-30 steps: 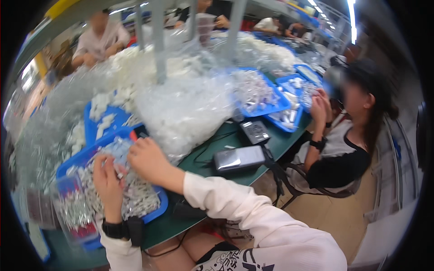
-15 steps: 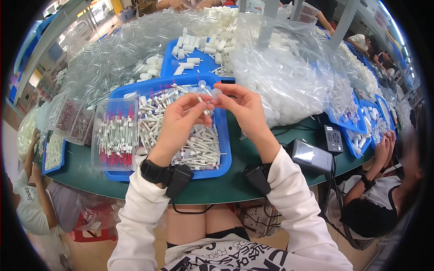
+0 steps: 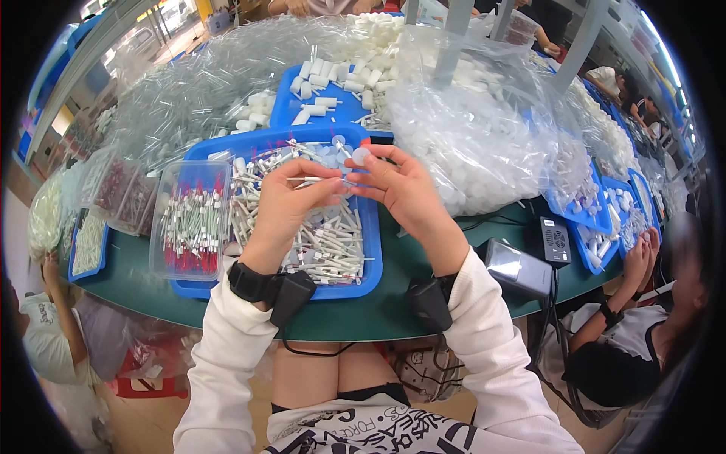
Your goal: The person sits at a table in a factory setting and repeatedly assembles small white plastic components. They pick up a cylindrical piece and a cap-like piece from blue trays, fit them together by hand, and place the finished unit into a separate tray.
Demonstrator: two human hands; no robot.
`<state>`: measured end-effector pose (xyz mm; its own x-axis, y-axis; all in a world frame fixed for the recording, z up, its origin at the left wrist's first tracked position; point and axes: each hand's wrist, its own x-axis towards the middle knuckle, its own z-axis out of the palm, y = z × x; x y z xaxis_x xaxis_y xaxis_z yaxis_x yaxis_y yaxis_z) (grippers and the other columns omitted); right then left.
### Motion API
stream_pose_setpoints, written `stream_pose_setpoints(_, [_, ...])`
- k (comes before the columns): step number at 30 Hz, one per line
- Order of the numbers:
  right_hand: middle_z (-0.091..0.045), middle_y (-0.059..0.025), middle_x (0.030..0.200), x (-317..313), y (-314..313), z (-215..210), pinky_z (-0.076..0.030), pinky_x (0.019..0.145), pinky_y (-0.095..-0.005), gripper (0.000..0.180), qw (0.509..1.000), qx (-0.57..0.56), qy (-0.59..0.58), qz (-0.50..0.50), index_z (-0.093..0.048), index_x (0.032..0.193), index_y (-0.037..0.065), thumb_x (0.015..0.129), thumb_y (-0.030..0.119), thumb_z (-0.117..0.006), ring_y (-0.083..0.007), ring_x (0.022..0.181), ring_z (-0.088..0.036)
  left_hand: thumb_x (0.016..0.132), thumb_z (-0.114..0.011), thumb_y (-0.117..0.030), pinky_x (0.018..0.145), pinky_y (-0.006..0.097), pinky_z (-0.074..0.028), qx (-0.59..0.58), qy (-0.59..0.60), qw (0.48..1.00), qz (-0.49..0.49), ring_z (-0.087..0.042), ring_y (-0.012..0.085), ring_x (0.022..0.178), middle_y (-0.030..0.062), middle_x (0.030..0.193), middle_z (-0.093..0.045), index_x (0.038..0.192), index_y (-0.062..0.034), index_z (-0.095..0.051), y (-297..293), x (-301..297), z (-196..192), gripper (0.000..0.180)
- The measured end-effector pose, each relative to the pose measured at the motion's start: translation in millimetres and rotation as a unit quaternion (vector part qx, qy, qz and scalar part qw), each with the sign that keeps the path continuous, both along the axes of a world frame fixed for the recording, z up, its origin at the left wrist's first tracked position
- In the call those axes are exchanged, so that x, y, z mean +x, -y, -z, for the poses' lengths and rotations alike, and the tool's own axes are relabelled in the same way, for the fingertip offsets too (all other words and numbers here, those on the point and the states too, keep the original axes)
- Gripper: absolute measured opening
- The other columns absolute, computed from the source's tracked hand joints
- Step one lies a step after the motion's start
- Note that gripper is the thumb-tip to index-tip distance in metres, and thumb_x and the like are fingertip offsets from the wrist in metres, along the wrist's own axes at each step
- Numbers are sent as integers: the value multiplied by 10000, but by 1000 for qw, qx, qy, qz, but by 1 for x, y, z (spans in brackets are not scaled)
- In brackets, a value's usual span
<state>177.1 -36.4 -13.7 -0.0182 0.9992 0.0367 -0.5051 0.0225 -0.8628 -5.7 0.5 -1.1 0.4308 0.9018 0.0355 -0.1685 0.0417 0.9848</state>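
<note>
Both my hands are raised close together over a blue tray [image 3: 371, 257] heaped with thin white sticks [image 3: 333, 253]. My left hand [image 3: 291, 200] pinches one slim white stick [image 3: 304, 179], held nearly level. Its far end points toward the fingers of my right hand [image 3: 404, 189]; whether they touch it I cannot tell. A small round translucent disc [image 3: 361, 156] is held between my right thumb and forefinger. Similar clear discs [image 3: 330, 155] lie at the tray's far end, just beyond my fingers.
On the tray's left sits a clear plastic box [image 3: 157, 253] of white-and-red sticks. Behind it are piled clear tubes [image 3: 181, 91] and a blue tray [image 3: 283, 113] with white cylinders. A plastic bag [image 3: 469, 144] of white pieces, a black device [image 3: 518, 262] and cables stand right; co-workers sit both sides.
The stick in my left hand has swung from steeply slanted to nearly level. My left hand has shifted slightly left, and the disc has stayed in my right hand.
</note>
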Motion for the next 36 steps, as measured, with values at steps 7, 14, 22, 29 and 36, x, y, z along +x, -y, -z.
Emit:
stream_pose_setpoints(7, [-638, -148, 1057, 2, -2, 5, -520, 837, -322, 318, 999, 39, -29, -16, -519, 1143, -6, 911, 183, -626, -205, 942, -640, 805, -667, -15, 757, 258, -528, 119, -98, 988, 22, -661, 148, 856, 106, 945, -680, 1045, 26, -601, 1, 3, 3, 252])
stream_pose_setpoints(14, [-620, -163, 1132, 4, 3, -11, -519, 829, -344, 237, 982, 118, 128, 68, -540, 1087, 4, 913, 146, -613, -210, 944, -638, 875, -539, -14, 734, 257, -500, 170, -54, 982, 69, -637, 148, 872, 102, 1024, -624, 1103, 24, -582, 0, 5, 12, 235])
stream_pose_setpoints(22, [-627, -169, 1140, 2, 6, -14, -523, 832, -319, 284, 975, 162, 143, 41, -542, 1071, -4, 829, 36, -685, -200, 985, -635, 934, -465, -40, 644, 230, -451, 251, -100, 963, 15, -603, 125, 716, 57, 842, -636, 1036, -2, -588, 4, 2, 1, 165])
stream_pose_setpoints(29, [-642, -131, 1090, -2, 9, -17, -522, 830, -303, 251, 974, 169, 151, 8, -582, 1051, -9, 818, -6, -675, -177, 958, -645, 922, -524, -86, 572, 291, -460, 387, -151, 908, -64, -626, 205, 648, 90, 729, -651, 948, -30, -585, 12, 4, -4, 87])
stream_pose_setpoints(36, [-658, -105, 1038, -4, 11, -16, -516, 811, -280, 236, 957, 189, 216, 36, -613, 1023, -18, 803, 4, -692, -166, 875, -661, 869, -603, -122, 529, 332, -466, 517, -215, 817, -138, -624, 230, 635, 44, 732, -645, 916, -102, -639, 10, 4, -5, 63])
